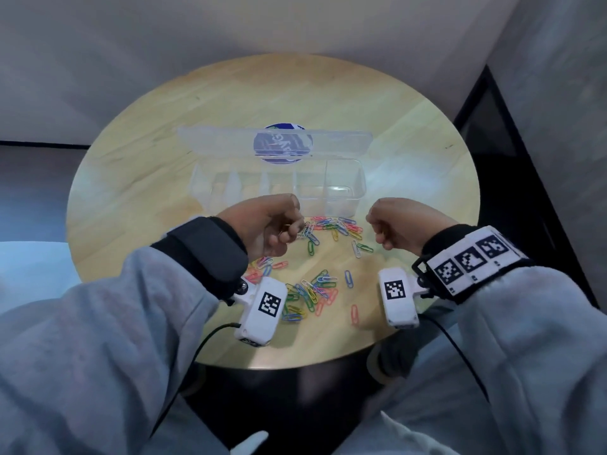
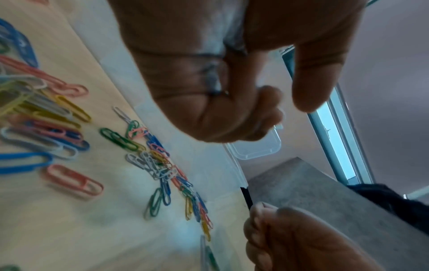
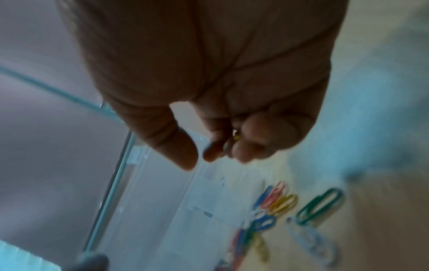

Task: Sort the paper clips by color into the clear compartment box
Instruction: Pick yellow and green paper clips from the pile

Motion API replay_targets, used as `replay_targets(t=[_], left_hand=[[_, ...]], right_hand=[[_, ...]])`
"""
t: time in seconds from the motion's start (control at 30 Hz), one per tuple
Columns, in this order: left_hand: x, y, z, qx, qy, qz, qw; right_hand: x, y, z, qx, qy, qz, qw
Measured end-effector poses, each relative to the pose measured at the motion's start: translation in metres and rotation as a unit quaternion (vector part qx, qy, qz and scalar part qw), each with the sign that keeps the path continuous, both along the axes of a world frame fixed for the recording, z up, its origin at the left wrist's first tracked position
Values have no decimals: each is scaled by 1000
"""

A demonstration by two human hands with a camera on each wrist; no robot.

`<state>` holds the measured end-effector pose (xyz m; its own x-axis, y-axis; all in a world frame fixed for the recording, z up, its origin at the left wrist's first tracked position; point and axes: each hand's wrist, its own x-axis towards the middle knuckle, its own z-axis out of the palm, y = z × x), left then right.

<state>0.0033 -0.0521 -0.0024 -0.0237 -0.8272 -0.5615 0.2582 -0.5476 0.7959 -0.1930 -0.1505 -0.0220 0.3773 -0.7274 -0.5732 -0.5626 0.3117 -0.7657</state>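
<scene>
Coloured paper clips lie loose on the round wooden table, in one cluster just before the clear compartment box and another cluster nearer me. The box's lid stands open behind it, and its compartments look bare. My left hand hovers over the near left of the box with its fingers curled round a thin greyish clip in the palm. My right hand hovers right of the clips, fingers curled, and a yellow clip peeks out between them.
A blue round sticker shows through the lid. Loose clips spread toward the table's near edge between my wrists. In the right wrist view a green clip and a white one lie apart from the rest. A dark frame stands right of the table.
</scene>
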Motion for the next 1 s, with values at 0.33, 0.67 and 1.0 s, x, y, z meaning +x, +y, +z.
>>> replay_targets(t=[0.33,0.67,1.0], left_hand=[[-16,-5,-23,-19,-499,-337,799],[-10,-6,-15,4,-409,-287,866],[-38,2,-18,-35,-582,-467,664]], right_hand=[[12,-4,-9,-191,199,185,943],[13,-3,-13,-215,232,189,930],[16,1,-15,-192,263,226,918]])
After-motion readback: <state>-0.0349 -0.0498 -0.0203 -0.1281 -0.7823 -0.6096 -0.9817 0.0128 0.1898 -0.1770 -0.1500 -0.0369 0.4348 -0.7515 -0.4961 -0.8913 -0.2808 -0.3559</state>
